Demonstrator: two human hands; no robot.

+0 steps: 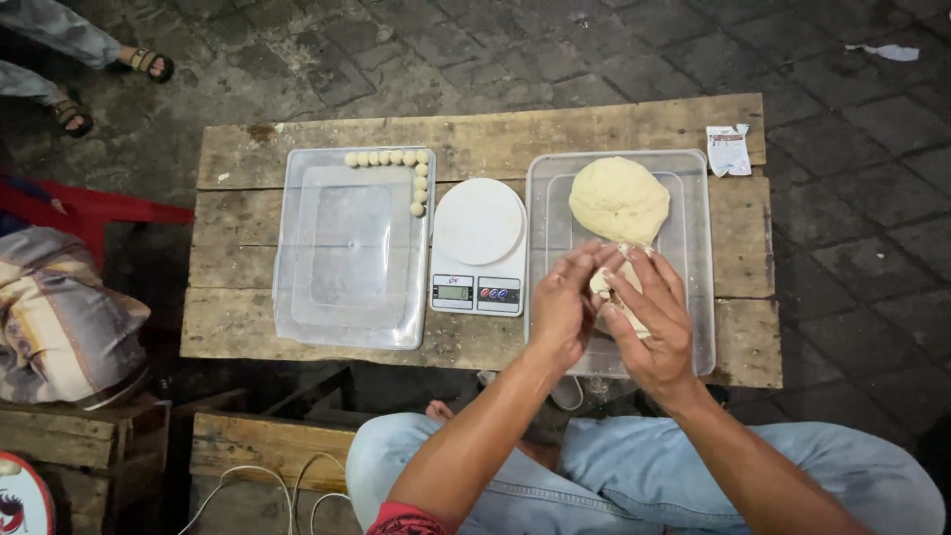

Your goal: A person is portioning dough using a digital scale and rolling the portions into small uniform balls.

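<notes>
L hand (561,305) + R hand (649,319) – pinching dough piece (601,286) | pale, soft, lumpy

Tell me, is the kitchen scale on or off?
On, it seems: the kitchen scale has a lit greenish display. Its round plate is empty.

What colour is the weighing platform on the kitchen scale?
White, seen in the head view: the scale sits between two clear trays.

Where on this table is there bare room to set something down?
Most of the left tray is bare, below and left of its dough balls. The scale platter is free. The right tray is crowded: dough mound, left hand and right hand working a dough piece.
</notes>
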